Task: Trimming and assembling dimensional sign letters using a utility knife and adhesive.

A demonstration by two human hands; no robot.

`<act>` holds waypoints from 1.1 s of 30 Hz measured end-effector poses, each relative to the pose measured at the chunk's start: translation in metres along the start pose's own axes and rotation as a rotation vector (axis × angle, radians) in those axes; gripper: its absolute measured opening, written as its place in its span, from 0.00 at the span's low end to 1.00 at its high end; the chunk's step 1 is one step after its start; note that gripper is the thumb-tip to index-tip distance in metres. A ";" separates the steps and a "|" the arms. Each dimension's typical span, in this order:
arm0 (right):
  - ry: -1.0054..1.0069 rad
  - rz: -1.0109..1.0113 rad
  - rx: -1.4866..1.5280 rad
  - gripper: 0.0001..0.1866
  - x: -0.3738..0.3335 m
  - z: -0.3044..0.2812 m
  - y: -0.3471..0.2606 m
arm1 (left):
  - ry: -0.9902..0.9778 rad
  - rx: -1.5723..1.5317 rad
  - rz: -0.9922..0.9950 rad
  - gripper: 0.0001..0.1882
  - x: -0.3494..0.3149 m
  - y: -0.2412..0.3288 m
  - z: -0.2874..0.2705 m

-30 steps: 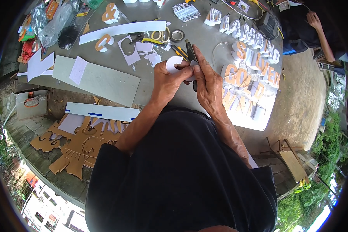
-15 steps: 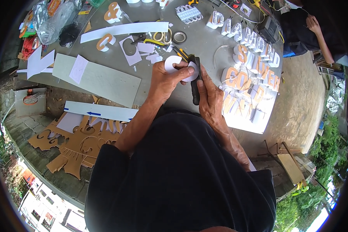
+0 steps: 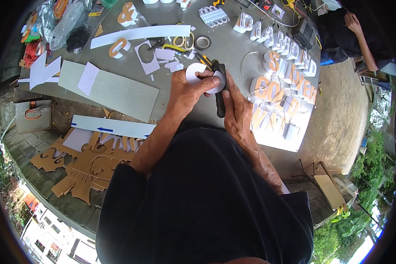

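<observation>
My left hand point(image 3: 185, 90) pinches a white curved cut-out piece point(image 3: 195, 72) between thumb and fingers. Its rounded lower end point(image 3: 216, 83) lies under the thumb, against a long black-handled tool point(image 3: 220, 99). Along the tool's right side, my right hand point(image 3: 236, 103) grips it; the fingers partly hide it and its exact kind is unclear. Just beyond my hands, a yellow-and-black cutter point(image 3: 203, 59) lies on the grey table point(image 3: 191, 112). White offcuts point(image 3: 165, 54) are strewn nearby, one with a curved hole.
Built-up letters point(image 3: 279, 44) stand in rows at the right, partly on a white board point(image 3: 277, 141). Tape rolls point(image 3: 203, 42), a white strip point(image 3: 141, 36) and light modules point(image 3: 214, 16) lie farther back. Brown cut-out sheets point(image 3: 90, 160) lie at lower left. Another person's arm point(image 3: 361, 42) shows at upper right.
The whole view has shifted slightly left. Both hands keep their hold, and the white piece's rounded end is turned a little against the tool.
</observation>
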State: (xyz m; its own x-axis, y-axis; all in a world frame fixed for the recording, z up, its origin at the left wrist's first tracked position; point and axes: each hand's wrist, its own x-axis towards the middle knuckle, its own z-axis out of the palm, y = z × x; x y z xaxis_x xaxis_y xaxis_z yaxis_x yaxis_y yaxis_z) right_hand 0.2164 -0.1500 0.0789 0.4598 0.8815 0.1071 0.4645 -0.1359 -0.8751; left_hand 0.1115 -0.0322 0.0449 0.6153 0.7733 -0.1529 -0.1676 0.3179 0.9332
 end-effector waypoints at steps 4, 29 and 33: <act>-0.091 0.139 -0.010 0.25 0.009 -0.005 -0.008 | -0.030 0.006 -0.023 0.07 0.000 -0.005 -0.003; -0.096 0.078 -0.061 0.26 -0.008 -0.031 0.003 | -0.138 0.121 -0.048 0.10 0.002 0.001 -0.017; -0.175 -0.033 -0.120 0.27 -0.004 -0.027 -0.002 | -0.182 0.263 -0.082 0.09 -0.001 0.014 -0.012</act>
State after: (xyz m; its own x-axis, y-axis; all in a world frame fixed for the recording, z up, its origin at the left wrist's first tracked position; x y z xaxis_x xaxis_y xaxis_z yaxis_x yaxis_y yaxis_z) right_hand 0.2340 -0.1650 0.0928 0.3096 0.9499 0.0422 0.5688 -0.1494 -0.8088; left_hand 0.0991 -0.0218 0.0540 0.7503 0.6325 -0.1923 0.0785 0.2036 0.9759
